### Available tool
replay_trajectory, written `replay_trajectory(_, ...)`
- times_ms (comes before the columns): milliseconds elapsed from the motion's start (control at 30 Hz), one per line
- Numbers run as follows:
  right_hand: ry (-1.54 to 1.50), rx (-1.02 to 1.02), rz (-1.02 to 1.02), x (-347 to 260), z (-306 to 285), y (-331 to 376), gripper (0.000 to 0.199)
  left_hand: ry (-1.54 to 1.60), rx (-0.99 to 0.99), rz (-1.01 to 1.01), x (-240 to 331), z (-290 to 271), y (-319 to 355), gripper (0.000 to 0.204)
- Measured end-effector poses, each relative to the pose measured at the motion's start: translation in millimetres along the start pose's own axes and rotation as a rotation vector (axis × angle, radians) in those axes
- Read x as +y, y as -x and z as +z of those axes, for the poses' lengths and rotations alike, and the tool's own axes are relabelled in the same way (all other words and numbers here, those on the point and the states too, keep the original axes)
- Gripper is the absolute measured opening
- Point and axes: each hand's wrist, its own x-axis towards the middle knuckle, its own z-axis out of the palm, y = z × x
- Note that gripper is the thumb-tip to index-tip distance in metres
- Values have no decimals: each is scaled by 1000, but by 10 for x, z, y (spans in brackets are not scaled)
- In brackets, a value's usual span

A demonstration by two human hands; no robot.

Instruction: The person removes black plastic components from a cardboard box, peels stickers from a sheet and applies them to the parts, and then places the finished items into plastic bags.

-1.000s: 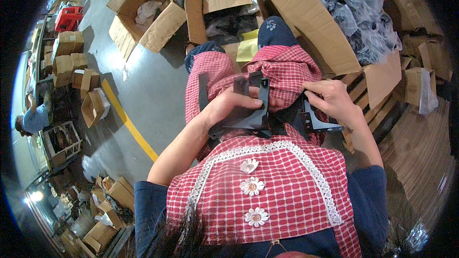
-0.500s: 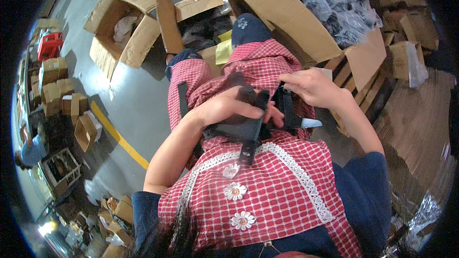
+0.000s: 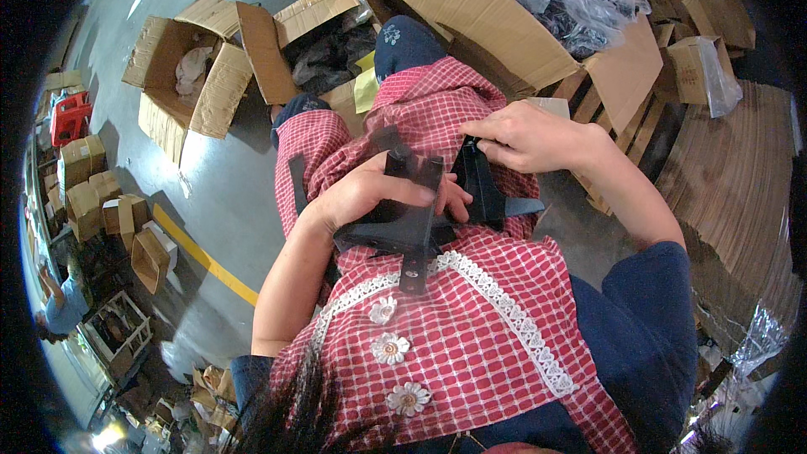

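Note:
Above my lap, my left hand (image 3: 357, 193) is closed round a black plastic bracket (image 3: 391, 227) with several protruding arms. One arm, with a small hole at its end, points down toward the red checked apron (image 3: 454, 319). Just right of it stands a second black plastic piece (image 3: 477, 185), with a pale, shiny end at its lower right. My right hand (image 3: 538, 139) pinches the top of that piece between thumb and fingers. Fingertips show between the two black parts. Whether the parts are joined is hidden.
Ahead are an open cardboard box (image 3: 197, 76) and another box with dark bagged items (image 3: 336, 55). A large carton (image 3: 471, 13) of plastic-wrapped parts rests on a wooden pallet (image 3: 626, 151). Stacked flat cardboard (image 3: 731, 193) lies at right. Far left, a person (image 3: 63, 303) sits near boxes.
The whole view has shifted, so the surroundings sit further left. The bracket in my left hand has turned slightly and shows a broader face. My right hand keeps its pinch.

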Motion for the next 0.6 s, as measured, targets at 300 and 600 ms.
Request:
replay_trajectory(300, 157, -79, -18, -46, -67, -57, 17, -34, 22, -72, -8, -19, -21, 23)
replay_trajectory(600, 211, 1, -17, -41, 140, -16, 35, -46, 57, -105, -36, -21, -7, 28)
